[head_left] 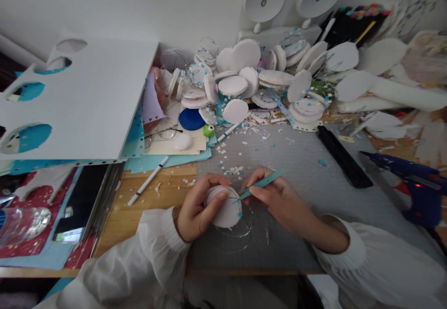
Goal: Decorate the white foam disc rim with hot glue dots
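My left hand (pixel 206 206) is closed around a white foam disc (pixel 225 213), its thumb pressed on the disc's face. Small blue pieces sit near the disc's right edge, and thin wire loops (pixel 250 232) hang from that side. Between the thumb and fingers of my right hand (pixel 279 195) is a pair of teal tweezers (pixel 267 179). Their tips meet the disc's right edge near the wire; whether they pinch a piece is too small to tell. Tiny white and blue star-shaped pieces (pixel 232 169) lie on the grey cutting mat (pixel 296 151) just beyond my hands.
Many white foam discs (pixel 233 85) are piled at the back. A blue glue gun (pixel 415 183) and a black bar (pixel 344 155) lie at right. At left are a white board with round holes (pixel 94 90), a white pen (pixel 148 181), a phone (pixel 80 202) and a clear bottle (pixel 26 225).
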The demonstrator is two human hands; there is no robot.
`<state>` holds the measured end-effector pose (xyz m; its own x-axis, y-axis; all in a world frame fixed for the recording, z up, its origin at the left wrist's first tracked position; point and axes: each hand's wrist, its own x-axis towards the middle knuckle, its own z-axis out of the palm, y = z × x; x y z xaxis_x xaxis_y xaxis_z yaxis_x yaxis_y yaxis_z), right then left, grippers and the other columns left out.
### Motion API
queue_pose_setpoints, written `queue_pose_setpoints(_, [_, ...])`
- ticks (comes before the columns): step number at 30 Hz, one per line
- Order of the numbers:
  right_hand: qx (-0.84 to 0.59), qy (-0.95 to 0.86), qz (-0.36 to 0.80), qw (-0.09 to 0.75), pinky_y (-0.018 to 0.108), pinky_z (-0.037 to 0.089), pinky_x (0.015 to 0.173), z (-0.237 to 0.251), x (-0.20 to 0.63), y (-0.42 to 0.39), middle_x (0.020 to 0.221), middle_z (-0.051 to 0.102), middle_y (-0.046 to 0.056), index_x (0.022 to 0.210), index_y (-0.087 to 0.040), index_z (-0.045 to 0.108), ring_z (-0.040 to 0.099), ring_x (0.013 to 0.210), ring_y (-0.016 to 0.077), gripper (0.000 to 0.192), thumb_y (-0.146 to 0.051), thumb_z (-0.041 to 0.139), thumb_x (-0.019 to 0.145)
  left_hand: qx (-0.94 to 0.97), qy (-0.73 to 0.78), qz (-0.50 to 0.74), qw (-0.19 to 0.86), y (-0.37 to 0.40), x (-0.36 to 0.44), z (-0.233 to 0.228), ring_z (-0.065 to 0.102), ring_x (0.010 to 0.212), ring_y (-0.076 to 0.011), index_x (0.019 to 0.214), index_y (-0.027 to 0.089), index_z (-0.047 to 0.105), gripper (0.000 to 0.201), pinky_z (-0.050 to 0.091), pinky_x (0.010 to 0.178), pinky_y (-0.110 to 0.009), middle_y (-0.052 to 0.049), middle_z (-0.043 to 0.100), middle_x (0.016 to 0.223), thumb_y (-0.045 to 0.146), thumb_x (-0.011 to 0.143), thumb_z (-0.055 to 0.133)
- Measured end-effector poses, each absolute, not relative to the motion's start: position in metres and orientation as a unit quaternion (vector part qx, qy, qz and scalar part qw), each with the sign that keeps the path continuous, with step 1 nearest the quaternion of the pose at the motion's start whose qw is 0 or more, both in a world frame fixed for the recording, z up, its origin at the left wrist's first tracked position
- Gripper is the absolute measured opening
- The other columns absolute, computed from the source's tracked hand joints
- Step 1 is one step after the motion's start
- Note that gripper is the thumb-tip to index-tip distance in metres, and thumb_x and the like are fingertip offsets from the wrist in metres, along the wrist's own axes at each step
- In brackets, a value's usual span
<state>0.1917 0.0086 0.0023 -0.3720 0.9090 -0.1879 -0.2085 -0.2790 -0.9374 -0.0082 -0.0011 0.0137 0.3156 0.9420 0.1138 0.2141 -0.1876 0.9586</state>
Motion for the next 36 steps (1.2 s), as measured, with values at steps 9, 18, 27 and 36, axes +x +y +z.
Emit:
queue_pose_setpoints(9, [-0.395,-0.442,0.694,0.41,0.024,0.051,0.066,0.0015,0.1907,0.0086,0.076,0.06,-0.002,0.083,-0.019,0.055,0.062,0.067,0.0092,0.012,-0.029,0.061,0.084,0.66,0.439,0.391,0.468,-0.0005,-0.0092,0.0135,0.058,0.076,-0.0162,0.103,0.019,0.054,0.019,0.047,0.065,-0.027,-0.006,0.062,0.091,0.033,0.092,0.048])
queue_pose_setpoints(18, [-0.404,-0.471,0.66,0.423,0.023,0.051,0.062,0.0052,0.1904,0.0083,0.072,0.059,-0.002,0.08,-0.019,0.056,0.062,0.063,0.0093,0.012,-0.028,0.062,0.083,0.664,0.429,0.401,0.462,0.0,-0.0088,0.0113,0.059,0.078,-0.0159,0.103,0.018,0.054,0.018,0.047,0.065,-0.025,-0.006,0.062,0.091,0.032,0.092,0.049])
queue_pose_setpoints(27, [-0.396,-0.45,0.675,0.431,0.021,0.05,0.063,0.0024,0.1918,0.0085,0.077,0.06,-0.002,0.08,-0.02,0.058,0.061,0.064,0.0076,0.007,-0.025,0.061,0.085,0.663,0.421,0.39,0.48,-0.0007,-0.009,0.0099,0.056,0.068,-0.0126,0.104,0.017,0.053,0.02,0.044,0.057,-0.022,-0.006,0.061,0.09,0.033,0.093,0.047])
queue_pose_setpoints(36, [-0.389,-0.454,0.674,0.433,0.021,0.05,0.061,0.0021,0.1915,0.0094,0.076,0.06,-0.003,0.079,-0.02,0.058,0.061,0.062,0.0071,0.007,-0.024,0.061,0.085,0.669,0.417,0.374,0.488,-0.0009,-0.0074,0.0153,0.06,0.082,-0.0165,0.103,0.017,0.051,0.018,0.048,0.069,-0.026,-0.007,0.062,0.092,0.031,0.093,0.047])
